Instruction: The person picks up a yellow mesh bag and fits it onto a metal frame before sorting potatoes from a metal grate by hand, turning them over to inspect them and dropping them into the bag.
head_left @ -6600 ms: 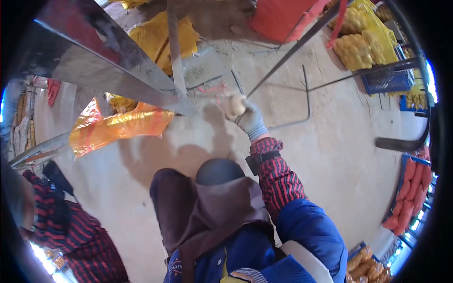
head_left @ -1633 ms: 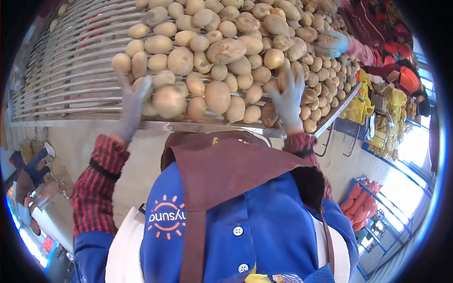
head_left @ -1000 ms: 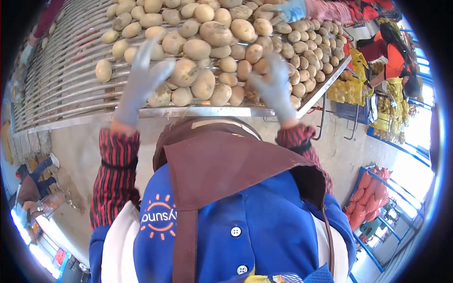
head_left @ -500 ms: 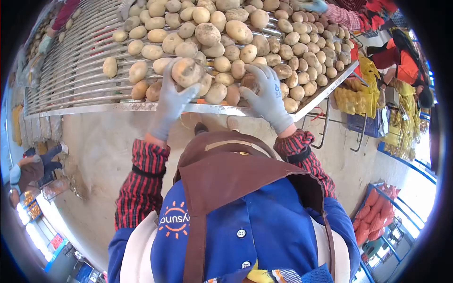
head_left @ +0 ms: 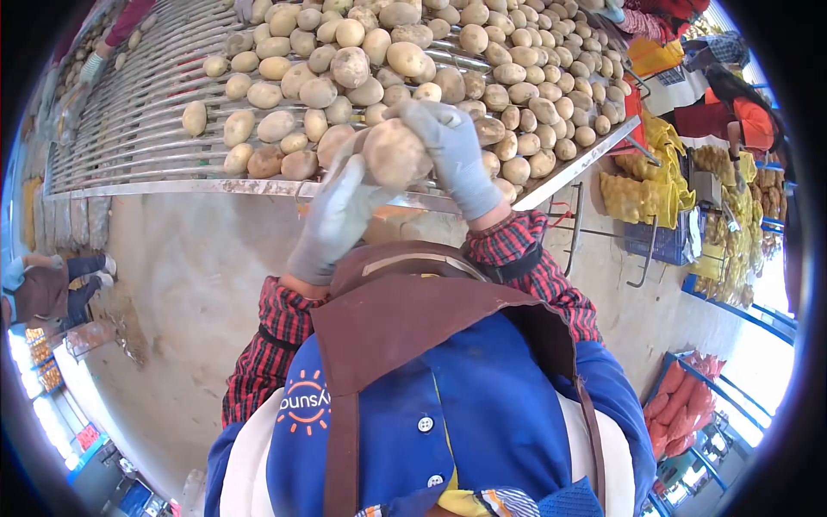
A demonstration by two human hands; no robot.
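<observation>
A large, round, dusty potato (head_left: 396,153) is held between my two gloved hands, just above the near edge of the slatted metal table. My left hand (head_left: 338,211), in a grey glove, is closed against its left and lower side, with the thumb pointing up. From the right, my right hand (head_left: 452,159) curls its fingers over the potato's top and side. Many loose potatoes (head_left: 349,67) lie on the slats beyond my hands. Behind my left hand, another potato (head_left: 338,145) is partly hidden.
The table's metal rim (head_left: 577,162) runs in front of me and up the right side. Yellow net sacks (head_left: 633,198) and a blue crate (head_left: 656,241) stand at the right. Red sacks (head_left: 680,405) sit on a rack. Other people work around the table.
My hands have come together from apart. The right hand has moved left off the potatoes on the table onto the potato now held by both hands.
</observation>
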